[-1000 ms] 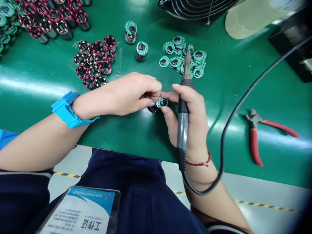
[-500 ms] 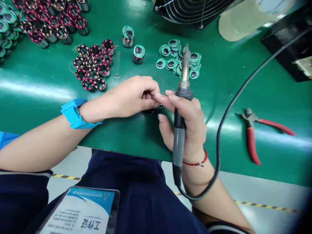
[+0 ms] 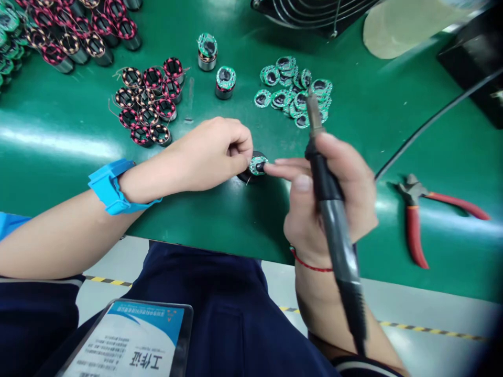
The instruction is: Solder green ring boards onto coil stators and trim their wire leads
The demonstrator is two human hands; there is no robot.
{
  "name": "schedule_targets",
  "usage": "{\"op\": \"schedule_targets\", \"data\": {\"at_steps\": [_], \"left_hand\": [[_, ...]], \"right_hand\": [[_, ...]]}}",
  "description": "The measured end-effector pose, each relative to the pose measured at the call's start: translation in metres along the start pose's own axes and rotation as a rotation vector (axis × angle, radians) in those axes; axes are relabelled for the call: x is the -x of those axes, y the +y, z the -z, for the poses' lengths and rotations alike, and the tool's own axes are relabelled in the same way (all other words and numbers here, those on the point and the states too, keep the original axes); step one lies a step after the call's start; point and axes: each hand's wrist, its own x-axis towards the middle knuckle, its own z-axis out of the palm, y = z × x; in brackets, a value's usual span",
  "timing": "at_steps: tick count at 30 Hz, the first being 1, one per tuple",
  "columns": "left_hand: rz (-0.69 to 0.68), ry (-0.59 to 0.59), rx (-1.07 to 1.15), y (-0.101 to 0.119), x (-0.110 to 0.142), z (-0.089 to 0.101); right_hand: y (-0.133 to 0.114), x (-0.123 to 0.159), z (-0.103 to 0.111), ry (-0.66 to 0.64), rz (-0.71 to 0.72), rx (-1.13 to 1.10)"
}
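Observation:
A small round green circuit board with a black blob in its middle sits over a dark round base, and a thin wire end pokes out below it. At the board's left edge, the thumb and forefinger of my left hand are pinched together; what lies between them is hidden. My right hand is closed around a soldering iron, whose tip points up and away toward a pile of loose circuit boards. One outstretched finger of that hand reaches the board's right edge.
Wire-wound motor stators stand grouped at left, with more stators behind. Two stators topped by boards stand beyond my hands. Red-handled cutters lie at right near the iron's cable. A black fan stands at the back.
My right hand has moved right and tilted the soldering iron, uncovering the circuit board that its fingers covered half a second ago. My left hand stays pinched at about the same place.

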Motion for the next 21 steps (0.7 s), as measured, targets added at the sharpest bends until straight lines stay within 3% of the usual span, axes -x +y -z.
{"op": "schedule_targets", "data": {"at_steps": [9,15,21], "left_hand": [[0.024,0.023,-0.026,-0.0010,0.0000,-0.0022],[0.049,0.031,-0.025,-0.0010,0.0006,-0.0035],[0.044,0.040,-0.033,-0.0007,0.0007,-0.0042]], "right_hand": [[0.0017,-0.0026,0.0040,0.352,0.123,-0.040],[-0.0011,0.0005,0.0084,0.268,0.068,-0.071],[-0.0020,-0.0008,0.0101,0.284,0.083,-0.029]]}}
